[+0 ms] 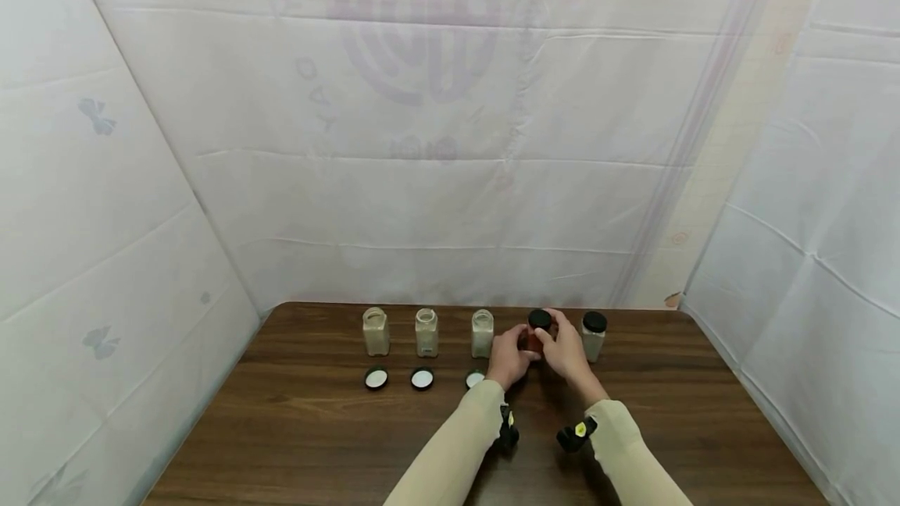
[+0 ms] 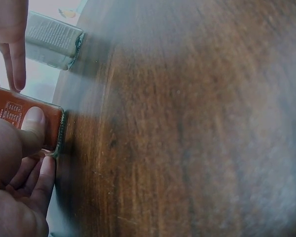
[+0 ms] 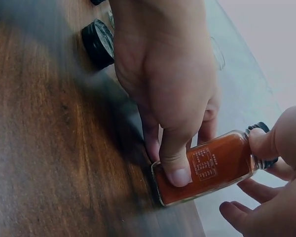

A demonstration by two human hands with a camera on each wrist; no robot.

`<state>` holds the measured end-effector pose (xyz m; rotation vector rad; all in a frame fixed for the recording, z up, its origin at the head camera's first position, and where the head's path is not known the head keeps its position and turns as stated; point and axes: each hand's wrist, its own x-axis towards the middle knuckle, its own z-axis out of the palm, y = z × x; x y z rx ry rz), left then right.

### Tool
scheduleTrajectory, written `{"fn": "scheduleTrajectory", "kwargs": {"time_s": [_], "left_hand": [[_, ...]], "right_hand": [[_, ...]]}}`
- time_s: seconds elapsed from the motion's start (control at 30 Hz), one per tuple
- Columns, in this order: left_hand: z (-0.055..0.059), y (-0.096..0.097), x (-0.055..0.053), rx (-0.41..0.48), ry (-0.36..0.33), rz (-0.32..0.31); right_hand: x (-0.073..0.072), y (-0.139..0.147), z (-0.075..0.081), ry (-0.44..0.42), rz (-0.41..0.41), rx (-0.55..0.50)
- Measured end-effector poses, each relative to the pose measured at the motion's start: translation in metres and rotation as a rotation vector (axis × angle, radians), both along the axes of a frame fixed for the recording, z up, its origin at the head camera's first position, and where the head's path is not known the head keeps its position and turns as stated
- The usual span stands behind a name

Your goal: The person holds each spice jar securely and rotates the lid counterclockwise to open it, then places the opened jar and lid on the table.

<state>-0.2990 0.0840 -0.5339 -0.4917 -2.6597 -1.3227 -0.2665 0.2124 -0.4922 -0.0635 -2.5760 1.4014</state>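
A square glass jar of red-orange powder point(image 3: 224, 158) stands on the table between my two hands. My left hand point(image 1: 508, 358) grips it low down, its thumb pressed across the printed side in both wrist views. At the top, my right hand point(image 1: 566, 354) pinches the black screw lid point(image 3: 260, 129), which sits on the jar's neck. To the right stands a capped jar with pale contents point(image 1: 593, 343). Left of my hands is an uncapped jar point(image 1: 482, 334), its black lid point(image 1: 474, 378) lying in front with the white inside up, partly covered by my left wrist.
Two more uncapped jars with pale contents, one at the far left point(image 1: 376, 334) and one beside it point(image 1: 426, 334), stand in the same row. Their upturned lids point(image 1: 376, 378) lie before them. White cloth walls point(image 1: 422, 201) rise behind the wooden table point(image 1: 316, 443).
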Motion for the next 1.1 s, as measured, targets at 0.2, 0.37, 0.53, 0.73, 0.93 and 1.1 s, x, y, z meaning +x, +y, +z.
{"fn": "scheduleTrajectory", "kwargs": {"time_s": [0.2,0.37,0.53,0.73,0.93,1.1], "left_hand": [[0.0000,-0.0014,0.0006,-0.002,0.006,0.000],[-0.0007,-0.0004,0.0007,-0.008,-0.001,0.008],[-0.0008,0.0002,-0.0010,-0.012,0.012,0.008],[-0.0026,0.0010,-0.0044,-0.003,0.038,0.015],[-0.0022,-0.0001,-0.0027,0.015,0.020,-0.001],[-0.0021,-0.0010,-0.0021,0.006,-0.021,-0.008]], "right_hand": [[0.0000,-0.0030,-0.0025,0.028,-0.037,-0.039],[0.0007,-0.0063,-0.0047,0.062,-0.113,-0.063],[0.0005,-0.0074,-0.0054,0.057,-0.124,-0.051],[-0.0024,-0.0066,-0.0030,0.064,-0.059,-0.050],[-0.0023,-0.0049,-0.0025,0.036,-0.050,-0.068],[-0.0006,-0.0038,-0.0050,0.032,-0.055,-0.121]]}}
